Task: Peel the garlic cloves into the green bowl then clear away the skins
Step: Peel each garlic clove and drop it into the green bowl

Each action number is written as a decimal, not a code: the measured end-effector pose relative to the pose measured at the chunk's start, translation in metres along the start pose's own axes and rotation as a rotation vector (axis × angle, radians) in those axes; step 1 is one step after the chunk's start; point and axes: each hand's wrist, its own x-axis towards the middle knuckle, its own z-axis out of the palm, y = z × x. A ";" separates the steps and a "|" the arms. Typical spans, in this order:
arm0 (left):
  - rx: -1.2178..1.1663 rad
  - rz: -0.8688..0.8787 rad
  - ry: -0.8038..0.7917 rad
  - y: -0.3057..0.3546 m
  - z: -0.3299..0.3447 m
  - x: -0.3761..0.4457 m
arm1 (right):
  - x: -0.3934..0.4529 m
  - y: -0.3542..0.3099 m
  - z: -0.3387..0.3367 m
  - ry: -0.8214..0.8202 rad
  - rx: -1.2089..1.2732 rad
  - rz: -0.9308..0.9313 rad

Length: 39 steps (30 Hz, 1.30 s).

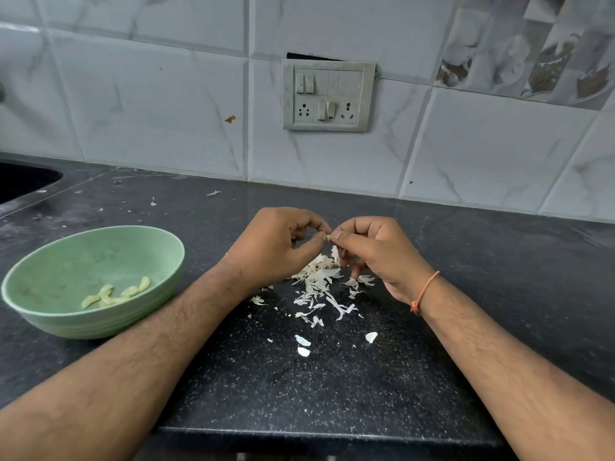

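Observation:
My left hand point(278, 242) and my right hand point(376, 251) meet above the dark counter, fingertips pinching one small garlic clove point(328, 237) between them. Most of the clove is hidden by the fingers. Under the hands lies a heap of white garlic skins point(317, 281), with loose flakes scattered toward me. The green bowl point(43, 314) stands to the left beside my left forearm and holds several peeled cloves point(114, 294).
The black speckled counter point(299, 387) ends at its front edge near the bottom of the view. A dark sink point(20, 181) is at the far left. A tiled wall with a switch and socket panel point(327, 96) stands behind. Small skin scraps point(213, 193) lie near the wall.

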 end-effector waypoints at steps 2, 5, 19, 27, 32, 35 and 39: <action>0.009 0.015 -0.018 -0.001 0.001 0.000 | -0.001 -0.002 -0.002 -0.021 0.006 0.016; 0.022 0.024 -0.040 -0.001 0.001 -0.001 | -0.002 -0.003 -0.005 -0.046 0.030 0.056; -0.013 0.030 -0.027 0.003 0.004 -0.002 | -0.002 -0.006 -0.011 -0.122 0.086 0.138; 0.062 0.028 0.021 0.003 0.002 0.000 | -0.001 -0.005 -0.010 -0.044 0.135 0.127; 0.091 -0.008 0.060 0.005 0.002 0.000 | 0.000 -0.002 -0.009 -0.015 0.145 0.050; 0.079 -0.026 0.078 0.007 0.002 0.000 | -0.001 -0.002 -0.008 -0.009 0.107 -0.010; 0.066 -0.030 0.089 0.005 0.004 0.000 | 0.000 -0.001 -0.005 0.042 0.103 -0.054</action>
